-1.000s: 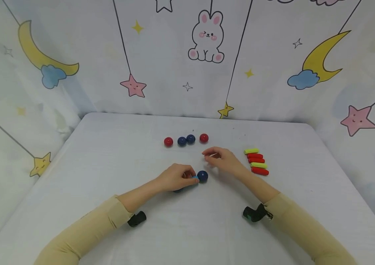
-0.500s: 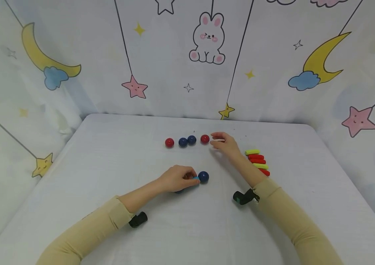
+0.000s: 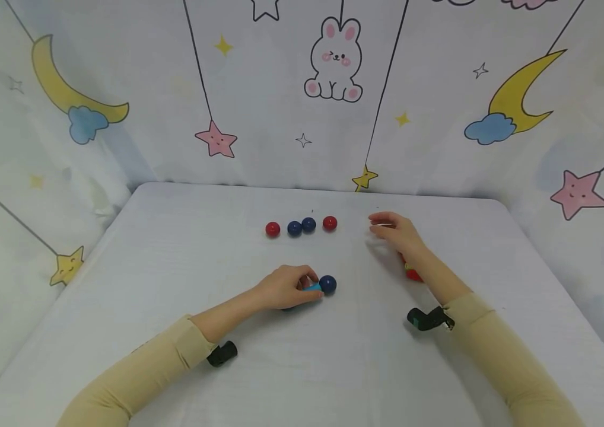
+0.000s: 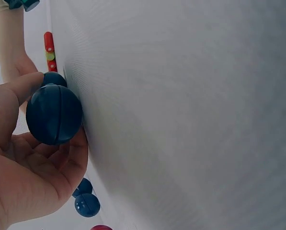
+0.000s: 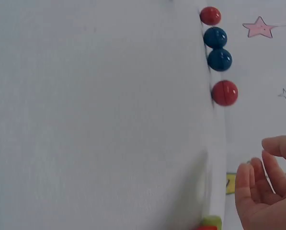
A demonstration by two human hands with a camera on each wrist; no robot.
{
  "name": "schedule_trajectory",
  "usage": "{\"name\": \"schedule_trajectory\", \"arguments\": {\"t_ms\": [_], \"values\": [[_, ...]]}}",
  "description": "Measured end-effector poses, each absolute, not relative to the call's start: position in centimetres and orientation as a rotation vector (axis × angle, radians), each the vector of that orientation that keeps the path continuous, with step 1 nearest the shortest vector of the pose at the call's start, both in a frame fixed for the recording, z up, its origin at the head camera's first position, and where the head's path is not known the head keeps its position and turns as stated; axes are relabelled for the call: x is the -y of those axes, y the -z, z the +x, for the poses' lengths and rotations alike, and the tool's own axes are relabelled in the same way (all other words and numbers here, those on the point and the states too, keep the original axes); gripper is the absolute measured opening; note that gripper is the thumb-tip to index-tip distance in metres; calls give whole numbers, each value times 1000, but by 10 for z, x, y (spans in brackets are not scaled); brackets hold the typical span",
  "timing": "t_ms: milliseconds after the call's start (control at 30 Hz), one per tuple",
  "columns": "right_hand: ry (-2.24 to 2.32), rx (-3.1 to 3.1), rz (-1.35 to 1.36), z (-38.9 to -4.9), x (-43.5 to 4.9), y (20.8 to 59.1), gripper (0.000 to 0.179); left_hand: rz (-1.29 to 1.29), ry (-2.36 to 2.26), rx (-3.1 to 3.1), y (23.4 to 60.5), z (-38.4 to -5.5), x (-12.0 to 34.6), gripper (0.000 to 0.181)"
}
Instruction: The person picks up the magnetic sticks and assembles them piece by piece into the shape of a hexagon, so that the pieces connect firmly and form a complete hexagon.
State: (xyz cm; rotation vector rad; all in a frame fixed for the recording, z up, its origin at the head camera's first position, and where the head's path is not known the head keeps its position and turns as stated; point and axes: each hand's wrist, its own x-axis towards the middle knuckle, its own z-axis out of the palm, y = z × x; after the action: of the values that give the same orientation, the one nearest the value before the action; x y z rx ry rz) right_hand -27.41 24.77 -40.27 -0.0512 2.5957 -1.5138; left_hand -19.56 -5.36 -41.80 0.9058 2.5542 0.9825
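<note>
My left hand [image 3: 285, 287] pinches a light blue stick [image 3: 311, 287] between thumb and fingers, low over the table. A dark blue ball [image 3: 328, 284] sits at the stick's right end. At the other end, a second dark blue ball [image 4: 54, 115] fills the space before the palm in the left wrist view; the head view mostly hides it under the hand. My right hand [image 3: 399, 233] hovers at the right with fingers loosely bent and nothing in them. Its forearm covers most of the red and yellow-green sticks [image 3: 414, 275].
Along the far side stand a red ball [image 3: 272, 229], two dark blue balls [image 3: 301, 226] side by side and another red ball [image 3: 330, 223]. A white cloth covers the table [image 3: 200, 237], and a patterned curtain [image 3: 259, 89] rises behind it.
My right hand went from above the table's middle to beside the far right red ball, then away to the right, empty throughout. The left hand stays almost still, with more of the light blue stick showing.
</note>
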Motion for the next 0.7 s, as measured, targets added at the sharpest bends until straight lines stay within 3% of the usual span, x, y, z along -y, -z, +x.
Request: {"name": "schedule_trajectory", "arguments": {"t_ms": [333,700], "values": [[1170,-2754,-72,-257,-314,391,42,912,-1013,-2526,413,-195,53,40],[1009,-2746,-97,-260,-325,402,41,957,-995,-2529,417,-196,54,38]]}}
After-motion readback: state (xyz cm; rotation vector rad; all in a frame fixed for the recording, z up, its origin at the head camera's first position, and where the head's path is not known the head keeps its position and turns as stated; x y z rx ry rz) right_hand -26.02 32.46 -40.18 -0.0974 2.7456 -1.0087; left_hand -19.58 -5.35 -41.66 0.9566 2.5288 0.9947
